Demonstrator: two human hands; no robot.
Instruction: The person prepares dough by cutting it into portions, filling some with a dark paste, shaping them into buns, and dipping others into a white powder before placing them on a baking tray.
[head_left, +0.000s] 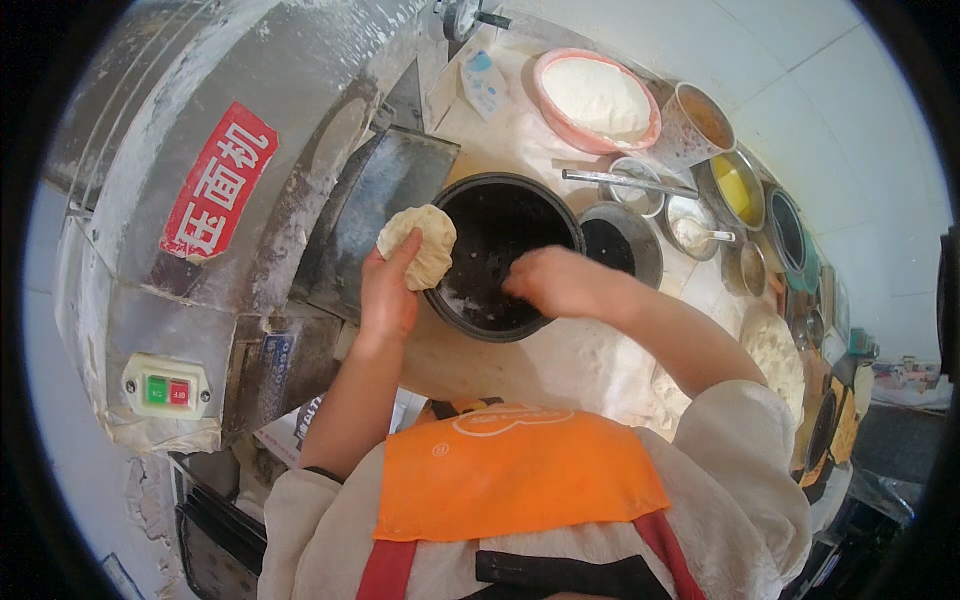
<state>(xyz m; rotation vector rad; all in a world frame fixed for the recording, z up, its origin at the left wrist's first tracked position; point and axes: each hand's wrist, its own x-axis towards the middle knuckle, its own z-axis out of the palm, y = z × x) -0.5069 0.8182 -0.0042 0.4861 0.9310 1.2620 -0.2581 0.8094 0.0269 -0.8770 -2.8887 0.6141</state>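
My left hand (390, 290) grips a flat, rounded piece of pale dough (420, 247), thumb on top, beside the left rim of a large black pot (462, 318). The dough's surface looks uneven and lumpy. Over the pot's right part, my right hand (555, 282) reaches in with its fingers curled down and together. Whatever those fingers hold, if anything, is hidden, and the hand is slightly blurred. Whitish residue clings to the dark inside of the pot, near my right fingertips.
At left stands a large floury metal machine (330, 60) with a green-and-red switch (167, 390). Behind the pot sits a pink basin of flour (598, 98). To the right are a metal rolling rod (630, 183), a bowl of yellow liquid (737, 190) and a large dough mass (772, 365).
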